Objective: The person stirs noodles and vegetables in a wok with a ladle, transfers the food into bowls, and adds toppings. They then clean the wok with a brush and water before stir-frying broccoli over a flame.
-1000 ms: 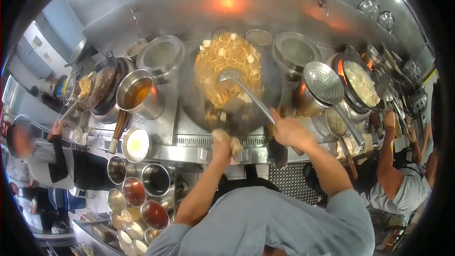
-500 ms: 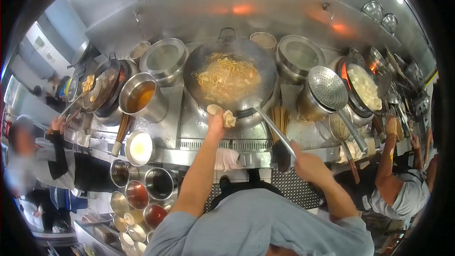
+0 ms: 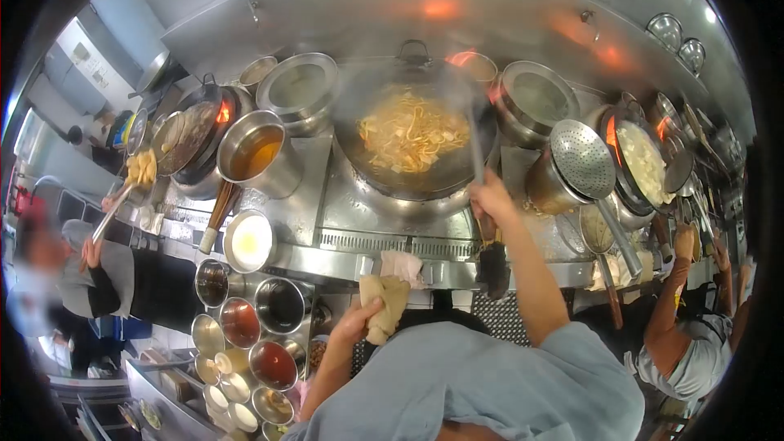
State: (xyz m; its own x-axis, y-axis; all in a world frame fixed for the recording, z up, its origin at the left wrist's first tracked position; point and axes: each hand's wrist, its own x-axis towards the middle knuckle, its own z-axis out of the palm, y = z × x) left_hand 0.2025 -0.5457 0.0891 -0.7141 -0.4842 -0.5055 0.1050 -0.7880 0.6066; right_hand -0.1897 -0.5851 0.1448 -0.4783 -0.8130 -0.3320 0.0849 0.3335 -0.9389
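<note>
Near my body, my left hand (image 3: 359, 322) grips a folded beige cloth (image 3: 386, 307), away from the wok. A large dark wok (image 3: 359, 165) sits on the burner in front of me, with steaming noodles (image 3: 412, 132) and pale pieces in it. Over the wok's right side, my right hand (image 3: 492, 198) is closed around the handle of a ladle (image 3: 476, 147). The handle points away from me, and steam blurs its far end. A bamboo wok brush (image 3: 492, 265) lies below my right hand, partly covered by it.
A pot of amber liquid (image 3: 256, 155) stands left of the wok; a perforated strainer (image 3: 582, 158) rests on a pot at right. Sauce containers (image 3: 239, 322) cluster at lower left. Flames burn under neighbouring woks (image 3: 641, 165). Co-workers (image 3: 694, 335) stand on both sides.
My left hand has drawn back from the wok's near rim toward my body with the cloth. My right hand has moved forward, taking the ladle to the wok's far right. The view has shifted slightly.
</note>
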